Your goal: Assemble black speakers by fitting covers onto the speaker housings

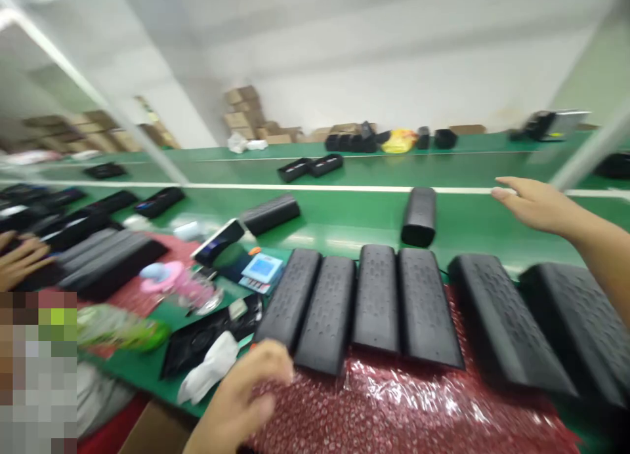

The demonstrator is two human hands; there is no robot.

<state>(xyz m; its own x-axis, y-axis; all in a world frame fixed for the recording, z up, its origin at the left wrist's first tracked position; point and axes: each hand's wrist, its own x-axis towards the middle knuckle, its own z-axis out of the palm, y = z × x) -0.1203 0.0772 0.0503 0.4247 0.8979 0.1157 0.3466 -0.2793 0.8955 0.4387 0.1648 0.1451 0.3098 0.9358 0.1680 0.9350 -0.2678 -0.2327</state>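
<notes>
Evidently a row arranged for easy reach. From my remote post I see long black plastic housings [377, 300] lying lengthwise away from the wearer, dimpled faces up. Four form the middle group, in two close pairs; two more [502, 316] lie to the right, slanting with the wide lens view.

Under much of the row: shiny red bubble wrap [394, 408], probably there so the casings don't scuff on the green worktop [598, 437]. The pairing looks like a way to save space and leave the ends within grasp.

Left hand [241, 398]: low, just beside the near end of the leftmost casing, fingers bent, thumb apart from them, nothing visible in the grip. Contact with the casing: I can't tell.

Right hand [541, 208]: raised over the green belt [344, 211], fingers extended, thumb a little apart; I make out no casing in it. Small white patch by the fingers, too blurred to name. Nearest on the belt to its left, a dark rounded casing [420, 214] lies end toward me.

Left of the row, a crumpled white cloth [211, 365] rests against a black molded tray-like part [197, 339], seemingly set aside from the casings.
</notes>
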